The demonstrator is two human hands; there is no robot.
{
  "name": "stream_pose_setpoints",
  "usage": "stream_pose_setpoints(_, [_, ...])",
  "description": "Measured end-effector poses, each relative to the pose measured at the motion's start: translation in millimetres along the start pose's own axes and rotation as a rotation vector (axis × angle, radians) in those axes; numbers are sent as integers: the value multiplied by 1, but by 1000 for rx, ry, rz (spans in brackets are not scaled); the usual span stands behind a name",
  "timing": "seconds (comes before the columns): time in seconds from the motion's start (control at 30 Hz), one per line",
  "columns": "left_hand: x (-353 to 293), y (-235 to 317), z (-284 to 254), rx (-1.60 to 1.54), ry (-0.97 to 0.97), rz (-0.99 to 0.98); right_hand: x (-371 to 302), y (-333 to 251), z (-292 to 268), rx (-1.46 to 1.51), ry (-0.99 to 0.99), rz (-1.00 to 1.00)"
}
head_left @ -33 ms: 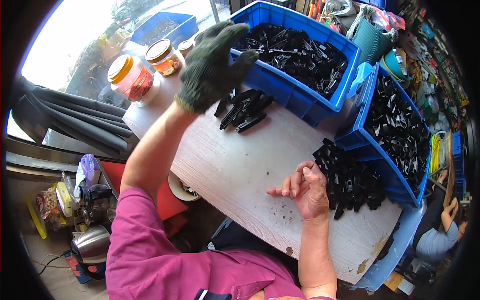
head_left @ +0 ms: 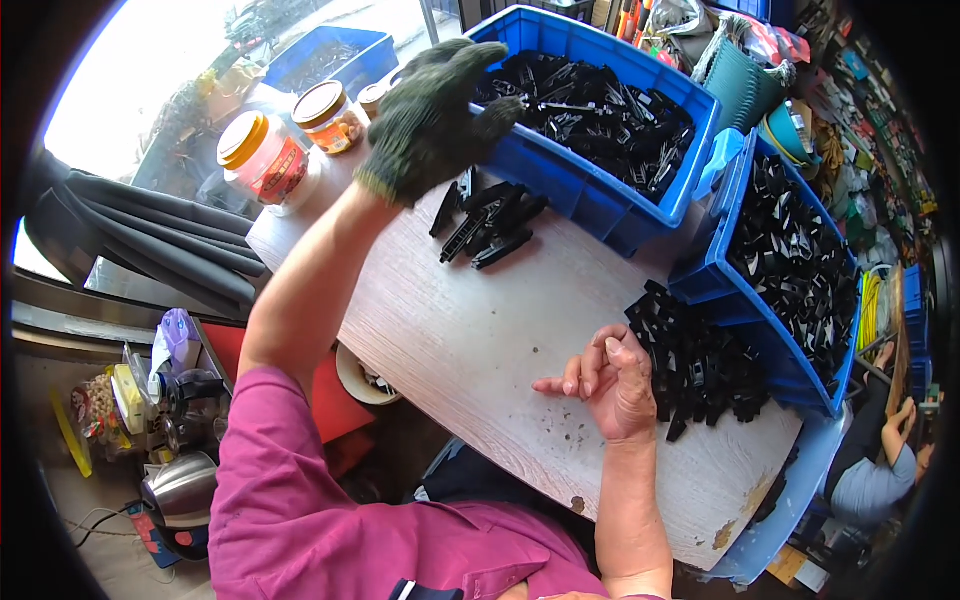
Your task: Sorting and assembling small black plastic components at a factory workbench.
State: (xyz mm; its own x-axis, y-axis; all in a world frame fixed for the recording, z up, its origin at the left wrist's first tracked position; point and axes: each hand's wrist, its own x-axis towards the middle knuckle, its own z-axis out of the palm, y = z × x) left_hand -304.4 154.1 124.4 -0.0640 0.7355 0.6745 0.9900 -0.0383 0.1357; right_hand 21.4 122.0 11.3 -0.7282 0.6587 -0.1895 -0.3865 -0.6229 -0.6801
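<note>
Two hands work near my blue bin: gloved left hand open above its rim, grasping nothing; bare right hand loosely curled, empty, resting on the table before it

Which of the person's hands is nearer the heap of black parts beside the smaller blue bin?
Right. The bare right hand touches the heap of black parts; the gloved left hand is raised far off.

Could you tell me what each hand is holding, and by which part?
Left hand, gloved: nothing visible, raised above the black clips. Right hand: curled, contents cannot be told.
</note>
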Motion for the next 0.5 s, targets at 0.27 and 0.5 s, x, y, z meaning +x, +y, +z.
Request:
stream_pose_setpoints(0.27, [75, -28, 53, -36, -888, -173, -1, -1, 0, 90, -29, 7])
stream_pose_setpoints(0.5, [87, -32, 64, 101, -913, -148, 2, 1, 2, 107, -49, 20])
